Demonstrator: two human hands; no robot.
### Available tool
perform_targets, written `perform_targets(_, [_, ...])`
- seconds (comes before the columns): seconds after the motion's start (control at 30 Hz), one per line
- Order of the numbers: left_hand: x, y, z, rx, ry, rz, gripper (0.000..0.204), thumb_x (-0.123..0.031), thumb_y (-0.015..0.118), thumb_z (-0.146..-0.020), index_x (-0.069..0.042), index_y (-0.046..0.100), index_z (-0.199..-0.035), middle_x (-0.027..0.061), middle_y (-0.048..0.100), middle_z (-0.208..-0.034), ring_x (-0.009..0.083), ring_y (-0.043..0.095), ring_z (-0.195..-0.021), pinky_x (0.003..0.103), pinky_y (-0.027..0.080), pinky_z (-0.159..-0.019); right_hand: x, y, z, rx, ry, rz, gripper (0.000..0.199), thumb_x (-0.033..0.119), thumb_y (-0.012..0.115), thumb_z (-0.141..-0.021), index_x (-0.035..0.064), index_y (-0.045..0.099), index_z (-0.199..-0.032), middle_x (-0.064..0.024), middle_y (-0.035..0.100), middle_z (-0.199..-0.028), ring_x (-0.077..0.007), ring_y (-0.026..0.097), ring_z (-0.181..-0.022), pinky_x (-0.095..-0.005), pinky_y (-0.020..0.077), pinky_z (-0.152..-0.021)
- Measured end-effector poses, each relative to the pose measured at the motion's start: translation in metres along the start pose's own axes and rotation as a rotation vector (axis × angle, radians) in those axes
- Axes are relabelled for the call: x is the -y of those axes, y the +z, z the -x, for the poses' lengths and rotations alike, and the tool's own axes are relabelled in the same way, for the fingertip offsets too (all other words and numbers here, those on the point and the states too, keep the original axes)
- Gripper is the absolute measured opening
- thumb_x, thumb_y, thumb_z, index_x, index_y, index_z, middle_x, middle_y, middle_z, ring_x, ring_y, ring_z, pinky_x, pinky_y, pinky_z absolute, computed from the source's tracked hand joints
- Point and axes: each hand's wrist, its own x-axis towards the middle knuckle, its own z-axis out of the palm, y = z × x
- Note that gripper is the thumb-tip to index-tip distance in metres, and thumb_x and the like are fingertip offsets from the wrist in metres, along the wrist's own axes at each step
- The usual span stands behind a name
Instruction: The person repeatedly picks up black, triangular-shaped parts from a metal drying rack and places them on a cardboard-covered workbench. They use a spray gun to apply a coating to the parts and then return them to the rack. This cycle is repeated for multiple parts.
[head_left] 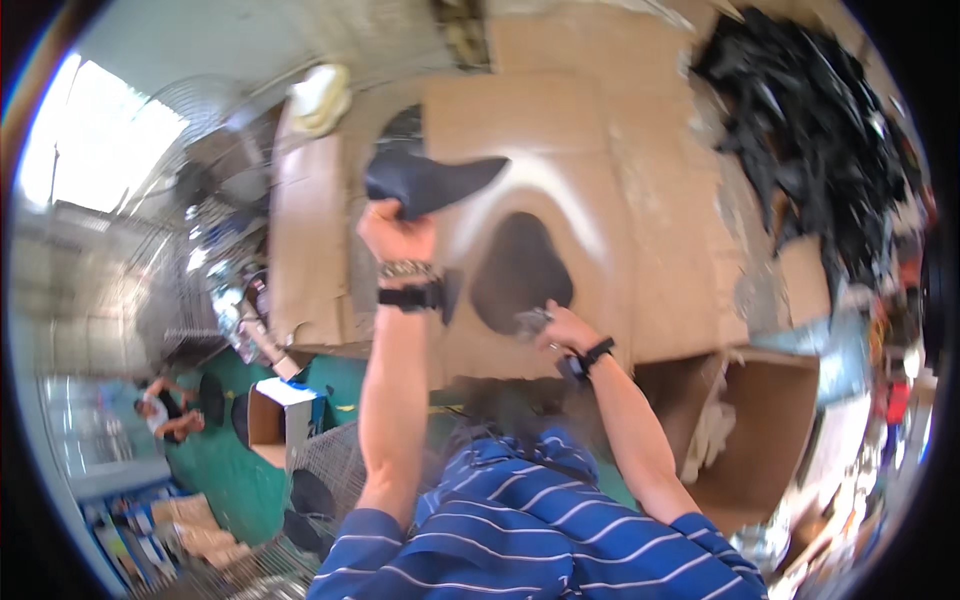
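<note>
My left hand [398,232] is closed around the lower edge of a black saddle-shaped piece [430,180], held up over the cardboard-covered table with its narrow end to the right. Behind it, another dark piece [402,128] shows only in part. A broad, dark, saddle-shaped piece [522,275] lies on the cardboard [520,120], narrow end away from me. A whitish arc marks the cardboard around its far end. At its near right edge is my right hand [565,328], fingers curled; a small greyish blur at the fingertips is too smeared to name.
A heap of shiny black pieces [800,120] covers the far right. An open cardboard box [760,430] with pale scraps stands below the table's right edge. On the green floor [240,490] at left are a white-topped box [285,415] and a crouching person [172,412].
</note>
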Motion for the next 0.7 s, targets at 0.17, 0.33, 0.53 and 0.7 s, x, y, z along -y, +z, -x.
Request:
perform_targets(0.17, [-0.057,-0.076,0.108,0.014,0.121,0.064,0.020,-0.007,0.055,-0.073,-0.003,0.064,-0.090,0.0122,0.070,-0.101,0.0308,0.068,-0.095,0.045,0.055,-0.086,-0.012,0.002,-0.003,0.036,0.010,-0.042,0.112,-0.002,0.070,-0.068,-0.0152,-0.006,-0.149,-0.0095,0.062,-0.058,-0.0145,0.053,-0.038,-0.0266,0.0356,-0.033])
perform_targets(0.33, [-0.110,-0.177,0.248,-0.249,0.224,0.153,0.029,-0.008,0.052,-0.072,0.001,0.063,-0.097,0.0146,0.068,-0.103,0.0319,0.065,-0.097,0.047,0.051,-0.093,-0.013,0.013,-0.002,0.043,0.015,-0.053,0.112,-0.003,0.070,-0.070,-0.0157,-0.009,-0.148,-0.0110,0.065,-0.061,-0.0158,0.058,-0.042,-0.0250,0.0368,-0.033])
perform_targets(0.53, [-0.149,-0.233,0.386,-0.506,0.521,0.221,0.040,-0.009,0.052,-0.069,0.004,0.062,-0.105,0.0151,0.070,-0.102,0.0334,0.067,-0.093,0.045,0.053,-0.090,-0.022,0.035,0.004,-0.102,-0.169,0.154,0.109,0.003,0.073,-0.067,-0.0138,0.005,-0.151,-0.0092,0.065,-0.062,-0.0151,0.059,-0.047,-0.0277,0.0411,-0.039])
perform_targets(0.7, [-0.181,-0.281,0.457,-0.646,0.653,0.321,0.037,-0.010,0.052,-0.069,0.005,0.060,-0.102,0.0151,0.068,-0.102,0.0348,0.066,-0.095,0.046,0.054,-0.089,-0.038,0.063,0.028,-0.098,-0.387,0.360,0.098,0.008,0.075,-0.068,-0.0069,0.025,-0.151,-0.0113,0.067,-0.087,-0.0147,0.062,-0.062,-0.0298,0.0521,-0.059])
